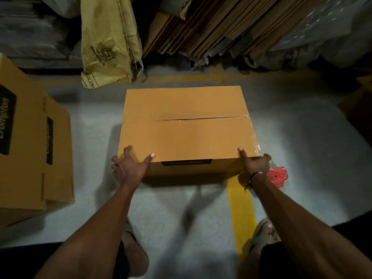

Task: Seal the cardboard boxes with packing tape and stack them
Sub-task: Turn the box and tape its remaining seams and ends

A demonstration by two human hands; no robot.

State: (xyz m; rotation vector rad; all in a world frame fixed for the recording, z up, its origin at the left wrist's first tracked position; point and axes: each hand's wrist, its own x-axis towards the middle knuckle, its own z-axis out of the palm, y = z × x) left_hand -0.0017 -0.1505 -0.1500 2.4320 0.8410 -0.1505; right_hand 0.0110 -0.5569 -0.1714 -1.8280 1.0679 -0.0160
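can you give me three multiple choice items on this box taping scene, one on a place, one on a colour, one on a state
1. Where does the red tape dispenser lie?
A. on top of the box
B. on the floor by the box's near right corner
C. inside the yellow bag

2. What colour is the floor stripe that runs under the box?
A. yellow
B. blue
C. white

3. How is the cardboard box in the middle?
A. flaps standing open
B. crushed flat
C. flaps closed, clear tape along the seam

Answers:
1 B, it shows just behind the right hand.
2 A, the stripe is yellow on grey floor.
3 C, the flaps lie flat with glossy tape over the seam, while the left hand grips a near corner.
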